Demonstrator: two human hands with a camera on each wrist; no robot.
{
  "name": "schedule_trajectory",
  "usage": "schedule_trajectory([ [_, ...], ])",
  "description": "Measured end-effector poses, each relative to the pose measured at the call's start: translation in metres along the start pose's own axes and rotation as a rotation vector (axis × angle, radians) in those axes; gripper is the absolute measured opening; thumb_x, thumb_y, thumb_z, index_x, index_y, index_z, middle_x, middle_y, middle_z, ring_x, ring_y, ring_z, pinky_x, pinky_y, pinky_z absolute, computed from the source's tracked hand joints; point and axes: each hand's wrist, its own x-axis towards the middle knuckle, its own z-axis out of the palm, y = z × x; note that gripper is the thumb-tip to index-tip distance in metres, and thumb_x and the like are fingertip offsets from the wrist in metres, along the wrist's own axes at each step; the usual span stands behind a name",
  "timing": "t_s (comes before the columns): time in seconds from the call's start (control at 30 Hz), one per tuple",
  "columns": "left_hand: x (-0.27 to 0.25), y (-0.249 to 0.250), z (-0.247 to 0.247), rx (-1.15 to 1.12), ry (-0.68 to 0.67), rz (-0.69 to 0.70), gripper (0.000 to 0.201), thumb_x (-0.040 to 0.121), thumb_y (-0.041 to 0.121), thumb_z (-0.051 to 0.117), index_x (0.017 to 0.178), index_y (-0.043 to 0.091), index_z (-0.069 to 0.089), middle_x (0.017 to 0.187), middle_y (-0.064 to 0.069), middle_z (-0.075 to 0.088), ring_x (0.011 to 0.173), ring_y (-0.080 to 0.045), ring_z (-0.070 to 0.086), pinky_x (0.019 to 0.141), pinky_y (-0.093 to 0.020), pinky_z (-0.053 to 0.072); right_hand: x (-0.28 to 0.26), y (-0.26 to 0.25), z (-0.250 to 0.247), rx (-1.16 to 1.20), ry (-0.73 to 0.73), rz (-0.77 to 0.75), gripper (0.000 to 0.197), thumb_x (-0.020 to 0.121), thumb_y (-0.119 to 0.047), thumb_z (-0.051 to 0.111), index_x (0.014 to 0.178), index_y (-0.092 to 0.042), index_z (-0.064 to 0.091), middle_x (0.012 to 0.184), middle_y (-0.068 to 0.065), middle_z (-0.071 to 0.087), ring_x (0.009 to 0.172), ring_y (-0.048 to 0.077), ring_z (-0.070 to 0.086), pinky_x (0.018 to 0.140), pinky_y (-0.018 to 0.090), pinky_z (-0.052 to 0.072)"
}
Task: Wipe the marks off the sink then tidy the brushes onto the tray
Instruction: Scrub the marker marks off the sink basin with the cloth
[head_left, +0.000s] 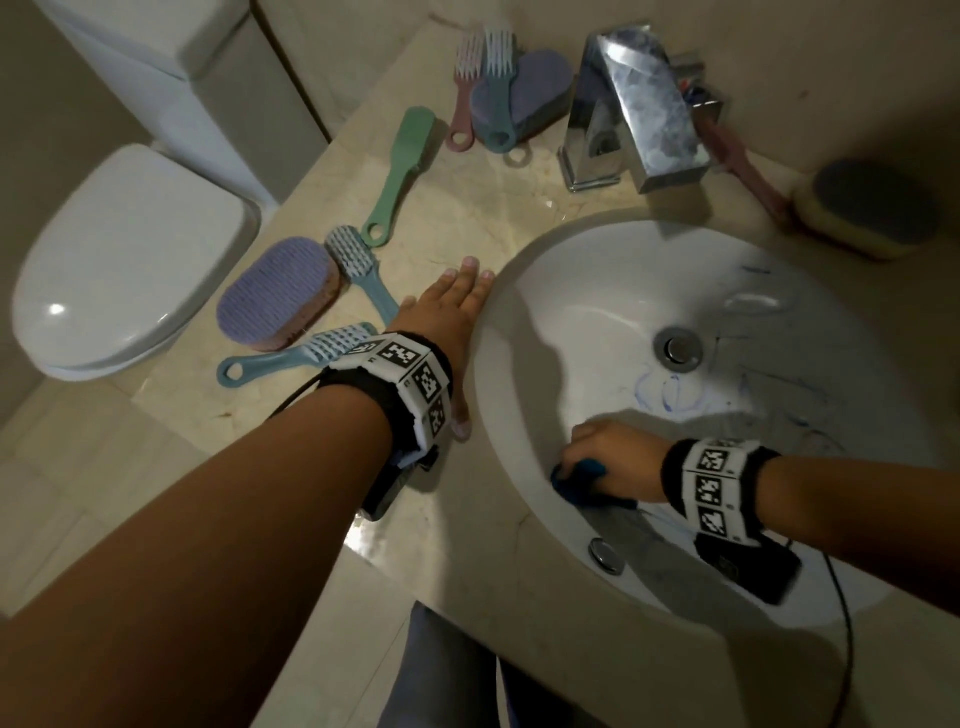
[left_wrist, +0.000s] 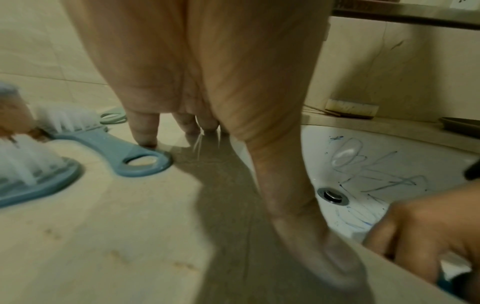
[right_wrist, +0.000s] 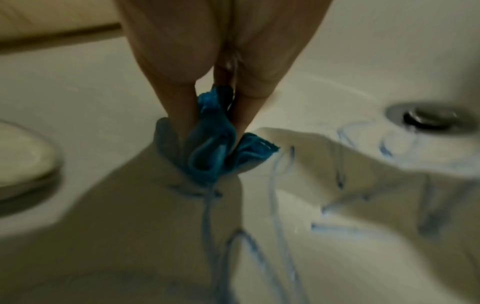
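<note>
The white sink (head_left: 597, 291) carries blue and dark pen marks (head_left: 670, 392) around the drain (head_left: 678, 349); the marks (left_wrist: 374, 170) also show in the left wrist view. My right hand (head_left: 608, 457) pinches a bunched blue cloth (head_left: 576, 475) against the sink's near wall; the blue cloth (right_wrist: 215, 144) sits on blue lines. My left hand (head_left: 452, 317) lies flat on the counter at the sink's left rim, fingers straight. Several brushes lie on the counter: two blue ones (head_left: 358, 275) (head_left: 296, 356), a green one (head_left: 402, 171), pink and teal ones (head_left: 483, 88).
A chrome tap (head_left: 634, 109) stands behind the sink. Purple sponges (head_left: 278, 291) (head_left: 535, 88) lie on the beige counter (head_left: 467, 192), and a yellow sponge (head_left: 867, 215) sits at the right with a pink brush (head_left: 743, 166) beside it. A white toilet (head_left: 130, 254) is at the left.
</note>
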Motion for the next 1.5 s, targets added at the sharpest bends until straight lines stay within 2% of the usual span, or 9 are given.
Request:
schedule_trajectory([
  [0.23,0.000,0.002,0.000,0.022,-0.004,-0.012,0.167,0.031,0.045,0.093,0.145,0.015,-0.025,0.154,-0.004,-0.029,0.145,-0.022,-0.017,0.120,-0.046,0.011,0.013,0.016,0.000,0.226,0.290,0.037,0.034,0.074,-0.011,0.076,0.108,-0.015,0.070,0.100,0.008,0.058,0.098,0.023,0.056,0.090,0.021,0.039],
  [0.43,-0.001,0.003,-0.001,0.024,-0.015,-0.020,0.166,0.032,0.045,0.093,0.145,0.017,-0.026,0.153,-0.003,-0.030,0.145,-0.022,-0.016,0.120,-0.045,0.011,-0.017,0.006,0.011,0.104,-0.075,0.041,0.047,0.073,-0.024,0.077,0.118,-0.023,0.061,0.101,-0.004,0.045,0.100,0.014,0.045,0.087,0.024,0.037],
  [0.63,-0.003,0.004,-0.002,0.010,-0.019,-0.022,0.166,0.033,0.043,0.094,0.145,0.017,-0.026,0.154,-0.002,-0.030,0.145,-0.021,-0.016,0.120,-0.045,0.011,0.009,0.008,0.008,0.231,0.288,0.144,0.039,0.075,-0.009,0.074,0.112,-0.015,0.067,0.093,0.003,0.044,0.096,0.026,0.053,0.076,0.016,0.029],
  [0.87,-0.003,0.003,-0.002,-0.002,-0.011,-0.021,0.166,0.032,0.043,0.094,0.145,0.017,-0.025,0.154,-0.001,-0.030,0.145,-0.021,-0.016,0.120,-0.046,0.011,-0.018,0.002,0.016,0.160,-0.026,0.094,0.038,0.072,-0.018,0.077,0.109,-0.020,0.068,0.089,-0.004,0.049,0.091,0.016,0.051,0.083,0.026,0.041],
  [1.03,-0.003,0.005,-0.003,-0.002,-0.015,-0.017,0.166,0.032,0.042,0.094,0.145,0.016,-0.025,0.154,-0.003,-0.030,0.145,-0.022,-0.016,0.119,-0.046,0.011,0.020,0.018,-0.014,0.093,0.231,0.162,0.027,0.076,-0.010,0.073,0.102,-0.014,0.073,0.092,0.010,0.061,0.090,0.025,0.058,0.080,0.025,0.040],
  [1.17,-0.005,0.005,-0.004,-0.006,-0.019,-0.018,0.164,0.034,0.041,0.094,0.145,0.017,-0.025,0.154,-0.002,-0.030,0.146,-0.022,-0.015,0.119,-0.047,0.012,0.042,0.032,-0.048,0.134,0.517,0.204,0.032,0.085,-0.001,0.058,0.053,-0.006,0.057,0.056,0.002,0.047,0.055,0.016,0.037,0.055,0.027,0.024],
  [1.23,-0.007,0.006,-0.003,-0.005,-0.016,-0.020,0.164,0.035,0.040,0.094,0.145,0.018,-0.025,0.154,-0.001,-0.029,0.146,-0.021,-0.015,0.120,-0.047,0.011,0.039,0.028,-0.033,0.085,0.449,0.215,0.012,0.087,-0.004,0.058,0.086,-0.008,0.069,0.079,0.007,0.052,0.072,0.018,0.043,0.066,0.025,0.029],
  [1.3,-0.007,0.006,-0.004,-0.005,-0.017,-0.022,0.163,0.036,0.039,0.094,0.145,0.018,-0.025,0.154,0.000,-0.029,0.146,-0.021,-0.015,0.119,-0.047,0.012,0.036,0.028,-0.013,0.037,0.402,0.200,0.033,0.086,-0.006,0.061,0.118,-0.014,0.065,0.095,0.010,0.048,0.087,0.023,0.048,0.075,0.021,0.030],
  [1.5,-0.005,0.005,-0.002,-0.009,-0.015,-0.017,0.165,0.033,0.041,0.094,0.145,0.017,-0.026,0.154,0.000,-0.030,0.145,-0.020,-0.016,0.120,-0.046,0.012,0.031,0.061,-0.041,0.186,0.623,0.433,0.021,0.089,-0.011,0.058,0.108,-0.007,0.067,0.097,0.013,0.062,0.090,0.033,0.053,0.072,0.025,0.040],
])
